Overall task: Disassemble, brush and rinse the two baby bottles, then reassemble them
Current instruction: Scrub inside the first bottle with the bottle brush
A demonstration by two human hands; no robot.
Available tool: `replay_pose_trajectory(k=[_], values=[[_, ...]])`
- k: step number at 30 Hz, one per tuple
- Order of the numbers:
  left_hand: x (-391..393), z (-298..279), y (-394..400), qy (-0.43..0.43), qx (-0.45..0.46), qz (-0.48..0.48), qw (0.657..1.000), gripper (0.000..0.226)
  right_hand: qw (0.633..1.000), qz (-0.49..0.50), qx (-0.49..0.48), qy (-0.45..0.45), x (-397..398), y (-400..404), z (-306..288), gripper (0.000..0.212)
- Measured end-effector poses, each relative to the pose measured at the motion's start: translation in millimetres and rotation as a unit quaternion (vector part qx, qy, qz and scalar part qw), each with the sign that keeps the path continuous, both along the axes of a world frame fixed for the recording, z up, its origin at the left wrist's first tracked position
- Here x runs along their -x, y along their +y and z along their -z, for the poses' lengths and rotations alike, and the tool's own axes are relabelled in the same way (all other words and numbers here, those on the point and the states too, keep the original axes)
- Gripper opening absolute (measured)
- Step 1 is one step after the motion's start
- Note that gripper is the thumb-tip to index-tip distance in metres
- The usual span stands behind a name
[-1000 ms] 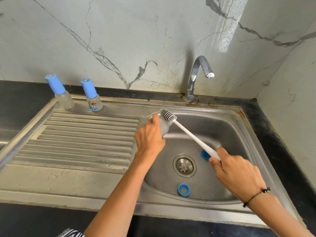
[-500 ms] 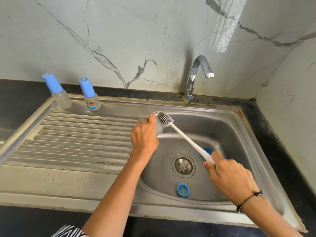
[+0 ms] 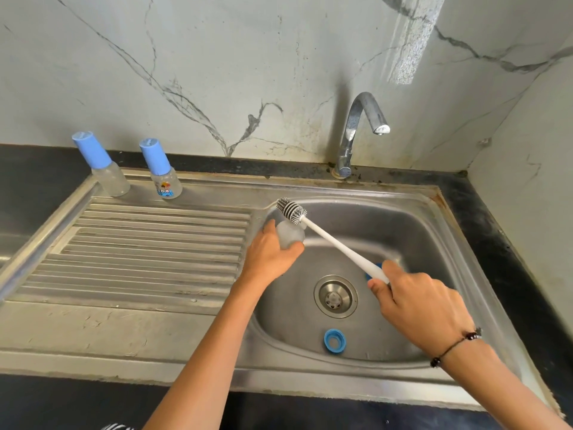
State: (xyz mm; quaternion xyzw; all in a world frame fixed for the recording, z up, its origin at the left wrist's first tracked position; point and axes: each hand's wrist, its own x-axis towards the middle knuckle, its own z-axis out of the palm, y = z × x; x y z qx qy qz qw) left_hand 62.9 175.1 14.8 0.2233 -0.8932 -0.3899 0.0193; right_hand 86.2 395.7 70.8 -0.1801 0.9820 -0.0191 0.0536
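Bright daylight, sunlit streak on wall [image 3: 409, 41], wide-angle edge bending

You face a scuffed, dull stainless-steel sink [image 3: 434, 231], a glossy chrome tap [image 3: 359, 125] and a frosted plastic bottle [image 3: 290, 234].

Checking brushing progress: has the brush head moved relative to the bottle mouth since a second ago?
Yes. The brush head has pulled out of the bottle, away from the drain.

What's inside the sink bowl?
In the sink: a drain strainer and a blue ring lying on the bottom. Another blue piece peeks out behind the brush handle; the right hand covers most of it, so I can't tell what it is.
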Motion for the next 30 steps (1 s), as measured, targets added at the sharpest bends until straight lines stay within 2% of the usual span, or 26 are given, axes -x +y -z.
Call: replay_pose_trajectory(k=[2,6,9,10,11,14,16,18,24,30], values=[[-0.5,1.8,-5.0,-0.023,-0.063,-0.004,0.998,0.048,1.000,-0.003,-0.008,0.002,-0.4,6.2,-2.0,0.032],[0.4,-3.1,-12.4,-0.047,-0.153,-0.032,0.987,0.066,0.999,-0.020,-0.029,0.009,-2.3,14.5,-4.9,0.033],[0.6,-2.9,-11.9,-0.079,-0.235,-0.012,0.969,0.056,0.998,-0.026,-0.051,0.012,-0.8,13.5,-2.7,0.033],[0.6,-1.1,-10.8,-0.083,-0.234,-0.011,0.969,0.054,0.998,-0.027,-0.056,0.012,-0.3,12.4,-1.4,0.034],[0.9,0.2,-9.8,-0.079,-0.199,-0.011,0.977,0.056,0.998,-0.026,-0.059,0.011,0.1,11.3,-0.4,0.034],[-0.8,-5.0,-7.0,-0.070,0.021,0.001,0.997,0.058,0.999,-0.021,-0.046,0.004,0.3,8.0,-0.1,0.033],[-1.7,-12.2,-4.7,-0.066,0.141,0.018,0.988,0.060,0.999,-0.016,-0.038,0.000,0.5,4.3,-1.2,0.031],[0.5,-15.5,-4.1,-0.060,0.214,0.024,0.975,0.064,1.000,-0.007,-0.030,-0.002,0.8,-0.4,-2.9,0.029],[5.2,-16.7,-3.3,-0.071,0.312,0.046,0.946,0.060,1.000,0.008,-0.011,-0.020,5.9,-13.4,-9.2,0.023],[6.7,-14.6,-5.1,-0.076,0.309,0.039,0.947,0.054,1.000,0.013,-0.008,-0.025,2.7,-15.2,-4.8,0.024]])
